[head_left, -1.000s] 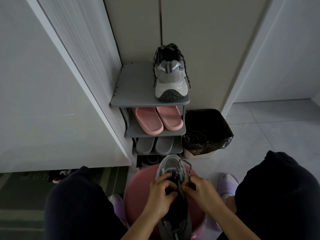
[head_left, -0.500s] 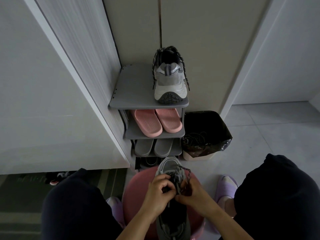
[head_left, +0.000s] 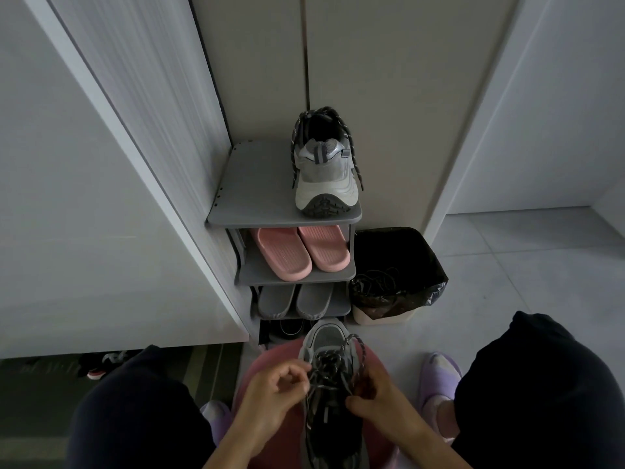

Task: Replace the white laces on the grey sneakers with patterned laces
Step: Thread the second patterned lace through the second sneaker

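Lying across the middle of the pink stool (head_left: pixel 270 355) between the person's knees, a grey sneaker (head_left: pixel 326 336) is pointing its toe at the shoe rack (head_left: pixel 257 184). Both hands are working at its tongue. The left hand (head_left: pixel 270 397) is curling its fingers and pinching a strand of the patterned lace (head_left: pixel 360 350). The right hand (head_left: pixel 375 401) is gripping the lace at the shoe's right side, where a loop is arching up over the eyelets. Purple slippers (head_left: pixel 439 377) are showing on the floor beside the stool. Farther off, grey slippers (head_left: pixel 294 299) and pink slippers (head_left: pixel 301 252) are sitting on the rack's lower shelves. A bin (head_left: pixel 399 252) lined in black is standing just right of the rack. The second sneaker (head_left: pixel 324 184), already wearing patterned laces, is standing at the right front corner of the top shelf, heel toward the camera.
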Motion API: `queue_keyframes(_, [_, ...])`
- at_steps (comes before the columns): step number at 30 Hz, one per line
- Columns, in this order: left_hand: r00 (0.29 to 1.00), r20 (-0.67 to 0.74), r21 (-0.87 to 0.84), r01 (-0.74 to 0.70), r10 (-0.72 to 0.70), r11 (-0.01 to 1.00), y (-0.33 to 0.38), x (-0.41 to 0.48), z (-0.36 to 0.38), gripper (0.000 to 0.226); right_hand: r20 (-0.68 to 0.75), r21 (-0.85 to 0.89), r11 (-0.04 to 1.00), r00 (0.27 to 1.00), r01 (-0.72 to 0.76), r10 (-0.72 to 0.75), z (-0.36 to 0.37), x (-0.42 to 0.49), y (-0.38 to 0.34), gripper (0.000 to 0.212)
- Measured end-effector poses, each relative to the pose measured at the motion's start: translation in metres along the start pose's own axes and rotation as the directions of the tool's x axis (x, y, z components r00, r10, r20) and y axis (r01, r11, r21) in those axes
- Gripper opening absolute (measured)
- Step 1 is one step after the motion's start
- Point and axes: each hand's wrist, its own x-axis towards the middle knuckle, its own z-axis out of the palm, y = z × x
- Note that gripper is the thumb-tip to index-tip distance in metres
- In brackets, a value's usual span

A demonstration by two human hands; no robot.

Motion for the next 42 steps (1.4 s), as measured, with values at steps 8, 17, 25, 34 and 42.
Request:
queue_keyframes(8, [0.995, -0.056, 0.313, 0.094, -0.080, 0.945, -0.008, 0.007, -0.030, 0.020, 0.047, 0.102, 0.995, 0.999, 0.020, -0.024, -0.001, -0.003, -0.006, 0.055])
queue_keyframes(17, [0.938, 0.171, 0.783, -0.315, 0.301, 0.536, 0.013, 0.005, 0.039, 0.039, 0.063, 0.153, 0.985, 0.994, 0.078, -0.088, 0.000, 0.000, -0.006, 0.076])
queue_keyframes(25, [0.898, 0.139, 0.694, -0.389, 0.417, 0.606, 0.007, 0.009, 0.027, 0.046, 0.071, 0.180, 0.980, 0.993, 0.079, -0.093, 0.001, 0.000, -0.005, 0.085])
queue_keyframes(34, [0.977, -0.167, 0.581, -0.010, 0.132, 0.814, 0.016, 0.006, -0.022, 0.035, 0.073, 0.078, 0.996, 0.997, 0.033, -0.039, 0.002, -0.001, -0.008, 0.075])
queue_keyframes(42, [0.875, -0.485, 0.402, 0.223, 0.000, 0.888, -0.013, 0.013, -0.089, 0.036, -0.012, 0.021, 0.998, 0.999, 0.051, -0.051, 0.001, -0.007, -0.008, 0.032])
